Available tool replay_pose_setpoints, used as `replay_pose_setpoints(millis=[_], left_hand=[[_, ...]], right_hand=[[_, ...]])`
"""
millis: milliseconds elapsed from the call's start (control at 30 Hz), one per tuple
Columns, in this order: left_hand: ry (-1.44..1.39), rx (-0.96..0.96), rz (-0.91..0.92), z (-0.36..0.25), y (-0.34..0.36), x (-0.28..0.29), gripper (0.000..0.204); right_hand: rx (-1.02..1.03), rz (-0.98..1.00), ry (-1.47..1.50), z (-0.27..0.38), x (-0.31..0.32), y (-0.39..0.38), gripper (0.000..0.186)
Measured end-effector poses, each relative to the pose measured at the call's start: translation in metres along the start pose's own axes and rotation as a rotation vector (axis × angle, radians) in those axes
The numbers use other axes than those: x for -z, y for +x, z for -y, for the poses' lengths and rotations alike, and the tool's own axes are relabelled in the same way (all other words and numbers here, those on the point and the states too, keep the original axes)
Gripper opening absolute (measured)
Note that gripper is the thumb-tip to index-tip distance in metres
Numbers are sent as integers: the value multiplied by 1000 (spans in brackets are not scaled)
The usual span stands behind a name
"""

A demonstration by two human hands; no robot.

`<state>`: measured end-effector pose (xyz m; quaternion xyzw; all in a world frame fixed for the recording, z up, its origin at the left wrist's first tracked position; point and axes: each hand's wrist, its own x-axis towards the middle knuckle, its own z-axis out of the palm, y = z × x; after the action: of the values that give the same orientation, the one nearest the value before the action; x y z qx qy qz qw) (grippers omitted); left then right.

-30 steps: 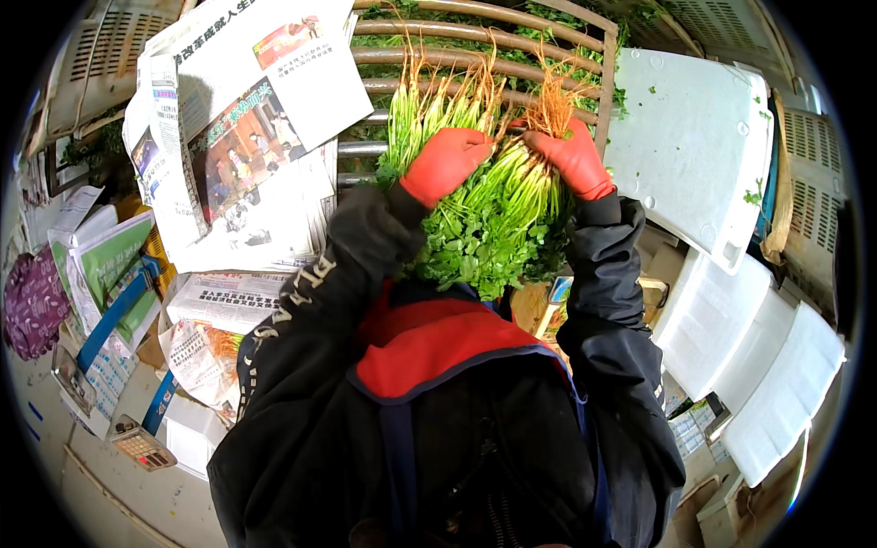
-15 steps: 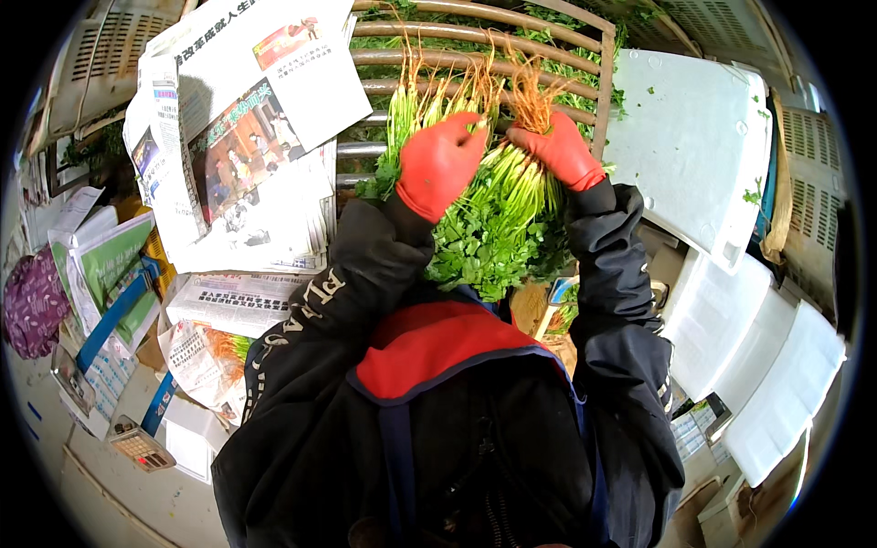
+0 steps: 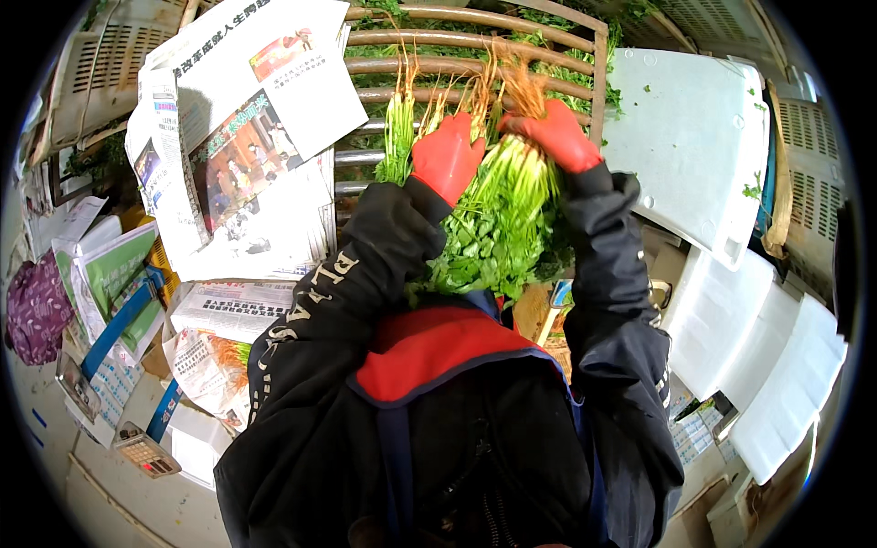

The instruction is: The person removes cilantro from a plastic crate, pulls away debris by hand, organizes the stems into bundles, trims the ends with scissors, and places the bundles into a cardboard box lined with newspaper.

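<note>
A thick bunch of coriander [image 3: 498, 219], roots upward and leaves toward me, hangs from my right hand [image 3: 562, 137], which wears a red glove. Its fingers wrap the stems just under the orange-brown roots [image 3: 523, 91]. Left of it, my left hand [image 3: 448, 157], also in a red glove, is closed on thinner coriander stems, its fingertips partly hidden. Beyond that hand, more loose coriander [image 3: 399, 128] lies with roots pointing away on a rack of brown bars [image 3: 411, 66].
A stack of newspapers [image 3: 301, 119] sits to the left, beside the rack. On the right stand a white foam lid [image 3: 681, 137] and white foam boxes [image 3: 722, 292]. A paper-wrapped bunch [image 3: 206, 365], a calculator [image 3: 146, 452] and a purple bag [image 3: 38, 306] are at lower left.
My left hand has moved slightly right and toward the bunch, uncovering stems on its left. The right hand has shifted a little away from me, still holding the coriander.
</note>
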<state>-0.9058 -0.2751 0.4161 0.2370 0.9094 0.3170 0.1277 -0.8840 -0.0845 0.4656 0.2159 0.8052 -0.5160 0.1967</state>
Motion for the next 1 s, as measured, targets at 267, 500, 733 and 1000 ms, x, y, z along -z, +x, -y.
replay_pose_setpoints(millis=[267,500,733,1000], left_hand=[[-208,-99,-56,1,-7,2,27],[-166,-225,0,-1,-10,14,25],[46,-52,-199,9,0,27,30],[195,-59,37,-11,17,16,48]], right_hand=[[19,125,166,-10,0,21,32],[0,136,58,-7,-9,27,40],[29,-10,10,-22,-7,17,39],[50,-31,214,-12,-8,-9,36]])
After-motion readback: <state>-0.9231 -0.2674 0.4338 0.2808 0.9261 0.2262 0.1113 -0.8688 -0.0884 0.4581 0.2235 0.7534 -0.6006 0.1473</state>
